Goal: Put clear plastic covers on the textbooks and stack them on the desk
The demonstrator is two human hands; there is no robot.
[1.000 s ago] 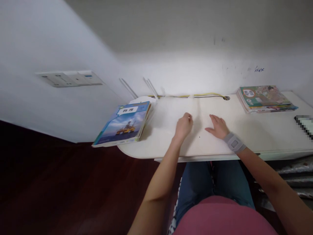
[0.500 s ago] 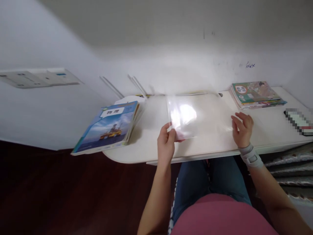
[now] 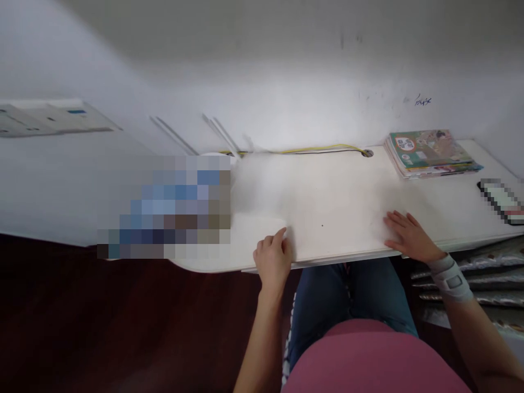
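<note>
My left hand (image 3: 272, 261) is at the desk's front edge with its fingers curled in. A clear plastic sheet (image 3: 260, 217), hard to make out, shows as a faint edge running left from its fingertips. My right hand (image 3: 411, 236) lies on the white desk (image 3: 339, 202) with fingers spread and nothing in them; a grey band circles that wrist. Left of my left hand, a blue book (image 3: 176, 207) is blurred out by large pixels.
A pile of booklets (image 3: 429, 153) lies at the back right, with a phone (image 3: 501, 199) near the right end. A yellow cable (image 3: 319, 147) runs along the wall to a round hole (image 3: 367, 153). A socket panel (image 3: 53, 117) is on the left wall.
The clear sheet, held up between my hands before, has gone down and left beside my left hand. My right hand has flattened onto the desk, and my left hand has lowered.
</note>
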